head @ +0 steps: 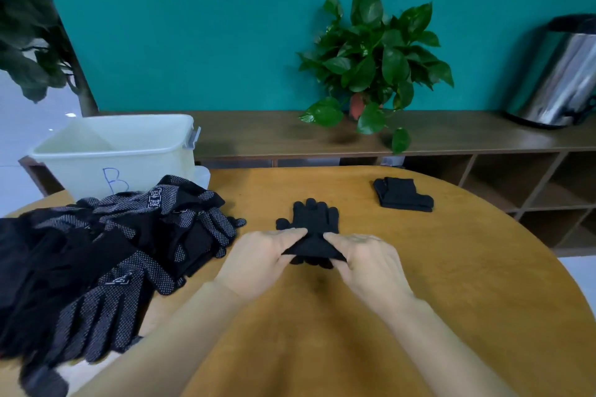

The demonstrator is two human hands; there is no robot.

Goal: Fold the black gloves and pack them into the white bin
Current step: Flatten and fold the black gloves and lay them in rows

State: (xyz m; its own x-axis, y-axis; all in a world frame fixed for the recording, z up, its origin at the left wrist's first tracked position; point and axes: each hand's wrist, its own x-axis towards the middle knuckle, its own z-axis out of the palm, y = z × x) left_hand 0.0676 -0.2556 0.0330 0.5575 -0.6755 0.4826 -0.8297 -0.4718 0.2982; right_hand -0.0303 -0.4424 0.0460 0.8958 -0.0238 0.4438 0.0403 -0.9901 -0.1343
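Note:
A black glove [314,217] lies at the middle of the round wooden table [451,284], fingers pointing away from me. My left hand [258,259] and my right hand [367,263] both pinch its cuff end, which is lifted and bent over. A folded pair of black gloves [403,194] rests farther back on the right. A big heap of black gloves with white dots [106,255] covers the table's left side. The white bin [119,151], marked with a blue "B", stands behind the heap at the far left; its inside looks empty.
A long wooden shelf unit [483,145] runs along the teal wall behind the table. On it stand a potted green plant [371,61] and a steel kettle [561,74] at the right. A large dark plant [29,35] fills the upper left corner.

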